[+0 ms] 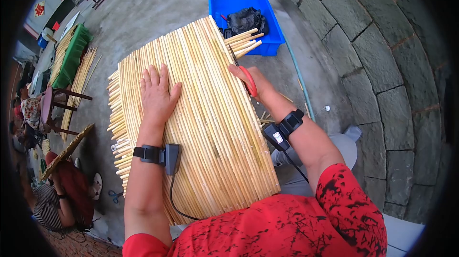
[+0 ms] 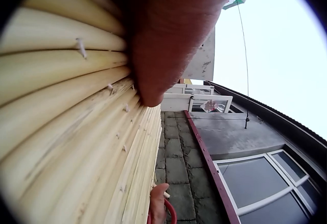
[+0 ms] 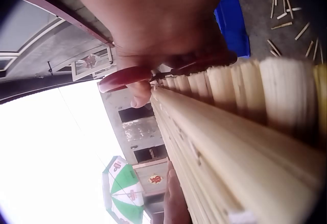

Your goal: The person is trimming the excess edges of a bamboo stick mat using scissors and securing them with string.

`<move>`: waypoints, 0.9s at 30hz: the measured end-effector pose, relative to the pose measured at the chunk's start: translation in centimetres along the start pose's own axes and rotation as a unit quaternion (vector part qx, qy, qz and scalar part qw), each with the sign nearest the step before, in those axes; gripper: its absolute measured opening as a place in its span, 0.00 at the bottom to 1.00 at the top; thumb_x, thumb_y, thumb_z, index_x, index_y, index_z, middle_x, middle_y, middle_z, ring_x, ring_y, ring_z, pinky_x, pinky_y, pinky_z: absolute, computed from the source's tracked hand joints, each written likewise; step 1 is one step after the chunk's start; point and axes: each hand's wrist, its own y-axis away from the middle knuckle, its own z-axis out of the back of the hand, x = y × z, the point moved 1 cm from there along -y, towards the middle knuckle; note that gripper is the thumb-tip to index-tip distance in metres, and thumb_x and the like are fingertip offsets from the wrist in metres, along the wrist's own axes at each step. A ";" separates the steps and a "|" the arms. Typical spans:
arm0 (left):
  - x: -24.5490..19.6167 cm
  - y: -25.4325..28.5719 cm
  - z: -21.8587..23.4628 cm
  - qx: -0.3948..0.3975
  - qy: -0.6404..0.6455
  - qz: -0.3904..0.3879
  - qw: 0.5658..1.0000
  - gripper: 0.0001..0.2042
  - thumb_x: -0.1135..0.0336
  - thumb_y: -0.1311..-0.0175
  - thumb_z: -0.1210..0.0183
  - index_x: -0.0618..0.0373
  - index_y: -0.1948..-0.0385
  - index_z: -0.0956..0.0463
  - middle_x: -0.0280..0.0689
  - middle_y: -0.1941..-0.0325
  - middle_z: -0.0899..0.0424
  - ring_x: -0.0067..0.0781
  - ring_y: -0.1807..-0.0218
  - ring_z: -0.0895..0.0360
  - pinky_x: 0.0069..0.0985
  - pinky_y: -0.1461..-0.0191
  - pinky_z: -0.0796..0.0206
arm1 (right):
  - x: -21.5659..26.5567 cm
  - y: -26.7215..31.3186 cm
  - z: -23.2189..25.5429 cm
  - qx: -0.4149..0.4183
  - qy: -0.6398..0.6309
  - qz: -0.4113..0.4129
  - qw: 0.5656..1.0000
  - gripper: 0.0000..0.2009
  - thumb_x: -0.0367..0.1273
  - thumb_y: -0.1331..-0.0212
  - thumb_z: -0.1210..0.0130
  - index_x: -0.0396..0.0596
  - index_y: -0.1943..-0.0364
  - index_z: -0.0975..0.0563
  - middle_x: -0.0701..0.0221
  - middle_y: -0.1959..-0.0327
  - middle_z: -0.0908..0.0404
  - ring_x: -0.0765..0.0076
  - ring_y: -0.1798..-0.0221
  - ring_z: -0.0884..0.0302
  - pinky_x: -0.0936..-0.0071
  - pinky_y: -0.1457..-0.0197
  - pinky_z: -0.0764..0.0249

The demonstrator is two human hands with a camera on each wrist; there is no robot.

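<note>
A mat of pale stalks (image 1: 210,128), stitched with thread, lies slanting across the person's lap. The left hand (image 1: 158,95) rests flat on its upper face, fingers spread and pointing away from the body. At the right edge, the right hand (image 1: 263,85) holds scissors with red handles (image 1: 250,82). Their dark blades point forward along the trimmed stalk ends (image 3: 219,83). Farther up this edge, several longer stalk ends (image 1: 246,44) stick out past the blades. In the left wrist view, the left thumb (image 2: 163,40) lies against the stalks.
Beyond the mat stands a blue bin (image 1: 263,10) with a black bag (image 1: 246,20) inside. Cut stalk pieces (image 3: 286,15) litter the floor. Blue-handled scissors (image 1: 114,196), a stool (image 1: 60,104) and another seated person (image 1: 71,190) are at the left.
</note>
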 end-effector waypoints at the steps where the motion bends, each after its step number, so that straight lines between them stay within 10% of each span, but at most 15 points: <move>1: 0.0 0.0 0.0 0.005 -0.002 0.003 1.000 0.32 0.48 0.41 0.54 0.59 0.39 0.44 0.57 0.35 0.48 0.56 0.32 0.56 0.41 0.31 0.65 | 0.2 0.4 -0.3 0.001 0.001 -0.004 1.000 0.29 0.53 0.47 0.47 0.34 0.67 0.22 0.66 0.75 0.20 0.76 0.75 0.23 0.82 0.72 0.29; 15: -0.8 -0.8 1.4 -0.046 -0.043 -0.030 0.998 0.30 0.50 0.43 0.53 0.63 0.43 0.39 0.58 0.39 0.41 0.58 0.36 0.46 0.43 0.35 0.53 | 1.0 -0.5 0.5 0.049 0.075 -0.043 0.995 0.31 0.59 0.46 0.54 0.41 0.71 0.21 0.73 0.82 0.25 0.81 0.82 0.34 0.82 0.80 0.42; 20: -3.3 -7.7 6.1 0.316 -0.073 -0.002 0.946 0.24 0.47 0.43 0.51 0.62 0.58 0.32 0.52 0.49 0.30 0.54 0.49 0.32 0.41 0.53 0.34 | -0.7 -1.7 1.2 0.056 0.086 -0.063 0.993 0.32 0.59 0.48 0.52 0.38 0.67 0.21 0.68 0.76 0.22 0.77 0.77 0.27 0.81 0.75 0.34; 23: -2.9 -13.0 -0.1 0.091 -0.026 -0.112 0.989 0.26 0.46 0.42 0.52 0.61 0.53 0.31 0.51 0.50 0.28 0.54 0.46 0.33 0.41 0.47 0.38 | -1.0 -1.7 0.8 0.034 0.122 -0.048 0.991 0.36 0.63 0.54 0.51 0.36 0.72 0.20 0.60 0.76 0.20 0.67 0.74 0.23 0.74 0.70 0.29; 25: -3.3 -15.7 -2.5 -0.292 -0.162 -0.159 0.929 0.28 0.42 0.41 0.56 0.59 0.50 0.30 0.49 0.50 0.25 0.52 0.45 0.33 0.40 0.39 0.45 | -0.7 -1.6 0.5 0.034 0.119 -0.032 0.992 0.36 0.63 0.54 0.51 0.37 0.71 0.20 0.60 0.77 0.21 0.66 0.75 0.23 0.74 0.71 0.29; 27: -1.6 -17.7 -5.2 -0.193 -0.098 -0.051 0.975 0.29 0.41 0.40 0.59 0.57 0.49 0.30 0.49 0.51 0.25 0.50 0.44 0.32 0.40 0.37 0.49 | -0.4 -1.2 0.3 0.035 0.100 -0.055 0.993 0.36 0.63 0.54 0.51 0.37 0.71 0.20 0.60 0.77 0.21 0.66 0.74 0.23 0.74 0.70 0.29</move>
